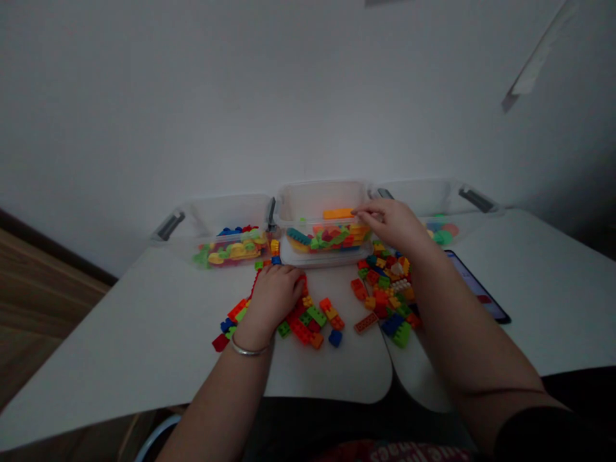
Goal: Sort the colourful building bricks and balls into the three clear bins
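Observation:
My right hand (392,223) is above the clear middle box (322,194), thumb and fingertips pinched on one end of a long orange toy brick (337,213). The brick lies level near the box's opening, over the bricks inside. My left hand (278,292), with a bracelet at the wrist, rests palm down on the left pile of toy bricks (301,327). Its fingers reach forward over the pile, and their tips are partly hidden. Red, green, orange and blue bricks show around it.
A second brick pile (385,295) lies below my right forearm. Clear boxes stand at left (228,208) and right (423,192), both holding colourful pieces. A phone (474,285) lies on the right, beside my forearm. Two white tabletops (332,378) meet at a seam; a wall rises behind.

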The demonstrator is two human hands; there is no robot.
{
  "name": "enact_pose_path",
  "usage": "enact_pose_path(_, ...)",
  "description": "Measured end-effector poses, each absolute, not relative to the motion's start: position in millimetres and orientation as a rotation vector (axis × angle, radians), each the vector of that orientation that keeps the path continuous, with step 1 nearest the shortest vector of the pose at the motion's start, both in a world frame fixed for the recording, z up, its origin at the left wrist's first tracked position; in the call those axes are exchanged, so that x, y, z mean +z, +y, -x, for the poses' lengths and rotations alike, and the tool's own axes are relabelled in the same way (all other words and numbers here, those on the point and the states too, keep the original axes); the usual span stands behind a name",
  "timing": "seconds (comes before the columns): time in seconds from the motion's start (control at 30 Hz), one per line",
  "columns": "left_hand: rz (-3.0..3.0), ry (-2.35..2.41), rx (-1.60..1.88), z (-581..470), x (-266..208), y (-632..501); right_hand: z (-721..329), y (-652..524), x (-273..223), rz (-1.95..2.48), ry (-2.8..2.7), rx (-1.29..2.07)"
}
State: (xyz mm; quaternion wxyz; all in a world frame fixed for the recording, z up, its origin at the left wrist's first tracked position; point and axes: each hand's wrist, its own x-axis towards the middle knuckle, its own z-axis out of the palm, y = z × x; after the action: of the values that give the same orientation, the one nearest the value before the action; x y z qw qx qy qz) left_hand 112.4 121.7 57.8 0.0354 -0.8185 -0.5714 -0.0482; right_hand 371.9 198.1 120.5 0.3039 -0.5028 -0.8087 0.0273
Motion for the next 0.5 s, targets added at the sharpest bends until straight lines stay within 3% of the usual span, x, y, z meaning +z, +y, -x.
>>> enact_pose_path(0.17, 2.517, -1.755, -0.134, -112.6, 57.6, 121.9, -363.4, 192.4, 123.0, 1.311, -2.326, 0.012)
enact_pose_path(0.5, 2.521, -1.764, -0.121, -112.4, 59.9, 120.8, -362.4, 188.1, 122.6, 1.298, -2.081, 0.096)
